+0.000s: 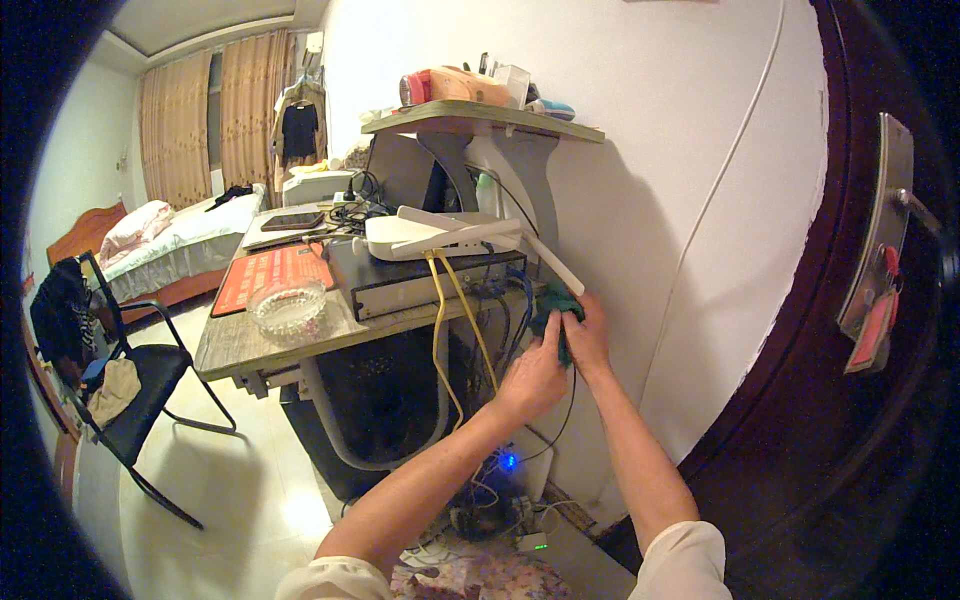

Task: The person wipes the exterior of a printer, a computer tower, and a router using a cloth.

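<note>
Beside the desk's right end, my left hand (534,373) and my right hand (589,334) meet at a dark green cloth (556,304). The cloth is bunched between the fingers of both hands, close to the wall. One antenna of the white router (450,238) slants down to my right hand. The router rests on a black and grey metal box (420,289), and two yellow network cables (441,315) hang from it past the desk edge. Blue and dark cables (517,307) run down just left of the cloth.
A glass ashtray (286,309), a red mat (262,277) and a phone (292,221) lie on the desk (247,352). Above is a corner shelf (480,114) holding a hair dryer (461,84). Tangled cables and a blue light (508,460) are below; a black chair (154,367) stands left.
</note>
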A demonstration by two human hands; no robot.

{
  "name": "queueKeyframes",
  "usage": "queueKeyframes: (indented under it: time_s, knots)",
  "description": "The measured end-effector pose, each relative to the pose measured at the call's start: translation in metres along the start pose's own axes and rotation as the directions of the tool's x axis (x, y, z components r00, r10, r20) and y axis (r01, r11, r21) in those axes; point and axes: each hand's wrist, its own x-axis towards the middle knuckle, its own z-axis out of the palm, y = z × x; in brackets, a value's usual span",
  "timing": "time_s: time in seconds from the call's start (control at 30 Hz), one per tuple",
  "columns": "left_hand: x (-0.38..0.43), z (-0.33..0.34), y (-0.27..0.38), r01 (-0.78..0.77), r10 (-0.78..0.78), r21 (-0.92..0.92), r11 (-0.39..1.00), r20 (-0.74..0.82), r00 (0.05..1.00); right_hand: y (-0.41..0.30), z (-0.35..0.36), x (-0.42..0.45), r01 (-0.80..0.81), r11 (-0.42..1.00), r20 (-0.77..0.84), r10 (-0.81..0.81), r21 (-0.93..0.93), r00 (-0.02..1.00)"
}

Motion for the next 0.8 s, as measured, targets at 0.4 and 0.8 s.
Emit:
queueKeyframes:
  time_s: [0.4,0.8]
  knots:
    - [0.013,-0.002,-0.011,0.102,-0.128,-0.245,0.964,-0.091,0.988,-0.039,-0.003,0.030,-0.051,0.959,0.321,0.142,-0.279,0.936]
    - [-0.007,-0.024,0.061,-0.361,0.356,-0.581,0.729,-0.129,0.926,-0.111,-0.073,0.002,0.192,0.973,-0.480,-0.230,-0.129,0.847]
